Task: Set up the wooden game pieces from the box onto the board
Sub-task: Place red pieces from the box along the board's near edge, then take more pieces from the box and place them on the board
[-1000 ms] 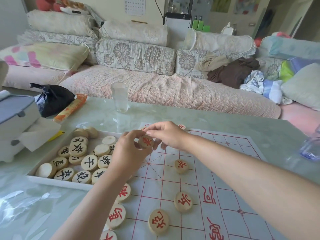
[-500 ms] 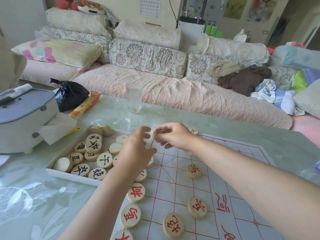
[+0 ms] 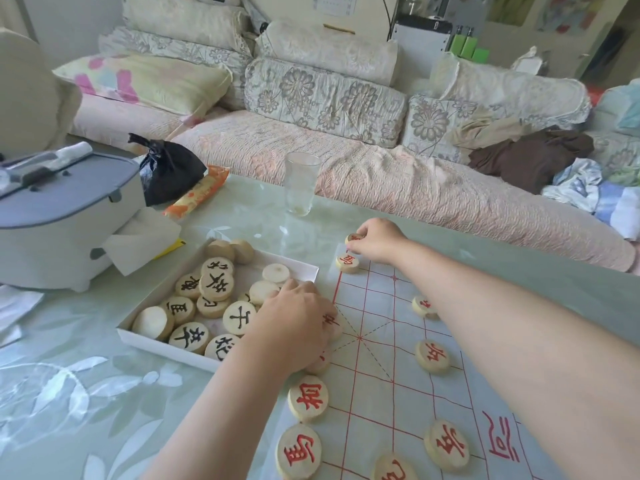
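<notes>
Right hand: my right hand (image 3: pixel 377 241) reaches to the far left corner of the board (image 3: pixel 377 355), just above the middle of the frame. Thumb and forefinger pinch a round piece (image 3: pixel 353 238) with a red mark. I cannot tell whether it touches the board.
Left hand: my left hand (image 3: pixel 294 327) lies knuckles up at the centre of the frame, across the box's right edge and the board's left edge. The fingers curl down with their tips hidden, so I cannot tell if they hold anything.
Box: the white box (image 3: pixel 149 342) sits left of centre, just beside the board. It holds the black-lettered pieces (image 3: pixel 216 287), some of them face down.
Board pieces: the red-lettered pieces (image 3: pixel 308 396) line the left edge, and more stand further in. One (image 3: pixel 348 262) sits just below the pinched piece.
Table: the table (image 3: pixel 86 393) also carries a glass (image 3: pixel 300 183) at upper centre and a black bag (image 3: pixel 169 174) at upper left.
</notes>
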Available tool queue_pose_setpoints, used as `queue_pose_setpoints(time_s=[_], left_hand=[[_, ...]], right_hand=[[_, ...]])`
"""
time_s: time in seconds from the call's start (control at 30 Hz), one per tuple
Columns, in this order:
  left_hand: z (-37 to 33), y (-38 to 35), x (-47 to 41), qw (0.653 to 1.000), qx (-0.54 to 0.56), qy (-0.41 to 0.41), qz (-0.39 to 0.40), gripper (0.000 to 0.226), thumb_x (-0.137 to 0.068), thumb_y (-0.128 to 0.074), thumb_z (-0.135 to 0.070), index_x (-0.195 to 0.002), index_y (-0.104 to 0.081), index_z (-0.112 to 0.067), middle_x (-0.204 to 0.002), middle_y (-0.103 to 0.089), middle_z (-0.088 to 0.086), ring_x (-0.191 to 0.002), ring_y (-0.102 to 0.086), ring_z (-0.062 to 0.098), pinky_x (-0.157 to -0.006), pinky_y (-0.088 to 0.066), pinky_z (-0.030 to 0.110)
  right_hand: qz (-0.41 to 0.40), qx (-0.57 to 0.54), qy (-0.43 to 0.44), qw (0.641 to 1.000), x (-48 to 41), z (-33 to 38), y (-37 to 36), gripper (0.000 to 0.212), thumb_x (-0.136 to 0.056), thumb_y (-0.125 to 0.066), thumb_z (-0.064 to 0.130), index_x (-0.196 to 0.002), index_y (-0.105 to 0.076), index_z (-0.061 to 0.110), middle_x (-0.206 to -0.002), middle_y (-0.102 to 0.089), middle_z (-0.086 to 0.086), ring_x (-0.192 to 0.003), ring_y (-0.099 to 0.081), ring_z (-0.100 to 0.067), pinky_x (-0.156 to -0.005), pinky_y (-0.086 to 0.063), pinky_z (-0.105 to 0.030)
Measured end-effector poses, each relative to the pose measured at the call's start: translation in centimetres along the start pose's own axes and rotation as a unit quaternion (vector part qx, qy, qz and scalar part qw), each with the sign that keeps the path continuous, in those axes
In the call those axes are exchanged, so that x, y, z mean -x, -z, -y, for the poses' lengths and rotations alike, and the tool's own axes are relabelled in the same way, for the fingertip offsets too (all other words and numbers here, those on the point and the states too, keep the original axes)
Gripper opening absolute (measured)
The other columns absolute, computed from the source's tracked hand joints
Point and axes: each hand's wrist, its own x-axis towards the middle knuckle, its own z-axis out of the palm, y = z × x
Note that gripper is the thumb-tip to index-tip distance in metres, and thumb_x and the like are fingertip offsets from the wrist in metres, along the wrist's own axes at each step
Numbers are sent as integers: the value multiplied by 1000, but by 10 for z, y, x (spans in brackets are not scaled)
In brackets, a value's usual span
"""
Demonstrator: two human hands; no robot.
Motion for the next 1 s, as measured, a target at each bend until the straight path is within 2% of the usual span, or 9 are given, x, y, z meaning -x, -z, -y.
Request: queue_pose_setpoints(time_s=[0.1, 0.23, 0.37, 0.5, 0.57, 0.67, 0.8, 0.9, 1.0], left_hand=[[0, 0, -1, 1000, 3, 1, 1, 33, -94, -48, -36, -125, -58, -39, -127, -49, -6, -118, -37, 18, -97, -34, 34], [1, 0, 1, 1000, 13, 1, 5, 34, -93, -48, -36, -126, -58, -37, -125, -49, -5, -115, -38, 19, -96, -34, 34], [4, 1, 0, 999, 44, 1, -10, 34, -92, -50, -31, -125, -57, -39, -125, -49, -7, -116, -40, 18, -98, -34, 32], [6, 2, 0, 996, 81, 6, -38, 34, -90, -53, -26, -122, -58, -38, -125, -47, -7, -114, -44, 17, -96, -40, 32], [8, 4, 0, 995, 87, 13, -53, 35, -90, -54, -28, -123, -57, -37, -125, -46, -7, -115, -44, 17, -93, -41, 32], [16, 11, 3, 993, 78, 30, -80, 36, -89, -54, -26, -124, -55, -33, -125, -48, -4, -118, -42, 20, -98, -40, 37], [38, 22, 13, 989, 42, 65, -125, 34, -91, -51, -25, -125, -54, -28, -123, -52, -1, -112, -44, 21, -96, -40, 35], [56, 31, 24, 982, 18, 116, -146, 34, -91, -49, -22, -124, -53, -28, -121, -52, 1, -111, -44, 23, -91, -40, 35], [71, 38, 36, 976, -25, 161, -144, 38, -91, -48, -22, -128, -49, -26, -125, -47, 3, -116, -41, 25, -91, -38, 36]], right_hand=[[-1, 36, 1, 999, -7, 7, -9, 32, -82, -69, 36, -85, -71, 3, -84, -67, -11, -90, -64, -29, -68, -48, -32], [26, 81, -1, 996, -12, 10, -13, 35, -85, -66, 40, -90, -74, 7, -95, -72, -11, -96, -65, -29, -74, -50, -32], [40, 96, 0, 995, -8, 17, -8, 44, -90, -63, 41, -119, -66, 8, -128, -63, -9, -120, -57, -29, -98, -48, -36], [18, 84, 34, 996, 6, 30, -2, 47, -92, -59, 38, -134, -57, 17, -145, -50, -7, -131, -48, -26, -105, -39, -33], [-4, 71, 64, 995, 13, 39, 0, 44, -92, -59, 38, -132, -59, 21, -141, -51, -6, -128, -50, -24, -105, -39, -31], [-20, 39, 112, 993, 30, 59, 1, 34, -91, -60, 34, -122, -66, 24, -124, -61, 0, -115, -57, -20, -99, -44, -30], [16, -24, 159, 987, 62, 88, -3, 23, -91, -61, 25, -112, -70, 25, -99, -64, 8, -96, -61, -14, -86, -46, -25], [67, -31, 195, 978, 83, 105, -14, 23, -91, -61, 17, -109, -72, 26, -103, -67, 7, -94, -60, -10, -82, -41, -19], [104, 8, 221, 970, 96, 118, -26, 29, -91, -61, 16, -117, -70, 25, -117, -68, 5, -107, -61, -12, -89, -44, -20]])
